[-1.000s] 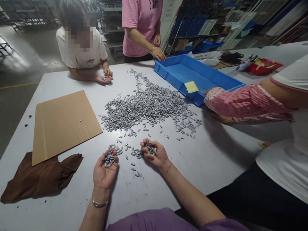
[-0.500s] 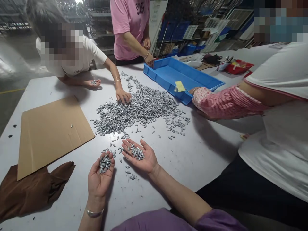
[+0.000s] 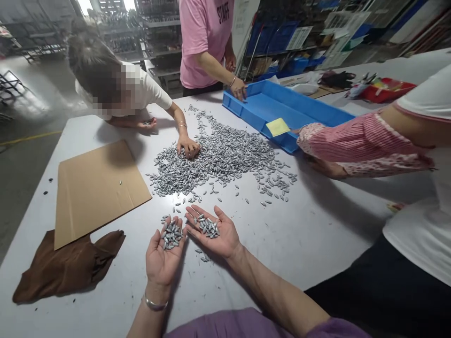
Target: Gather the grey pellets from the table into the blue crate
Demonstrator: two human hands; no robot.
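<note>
The left hand [image 3: 162,265] and right hand [image 3: 226,237] are facing up, spread and a bit cupped, each holding grey bits [image 3: 172,234] on the near side of the big pile [image 3: 229,152], and keeping both level should help stop spills.

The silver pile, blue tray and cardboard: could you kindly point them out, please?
Silver pile [image 3: 223,155], head view: its middle.
Blue tray [image 3: 276,108], head view: bare floor.
Cardboard [image 3: 97,192], head view: upper face.
</note>
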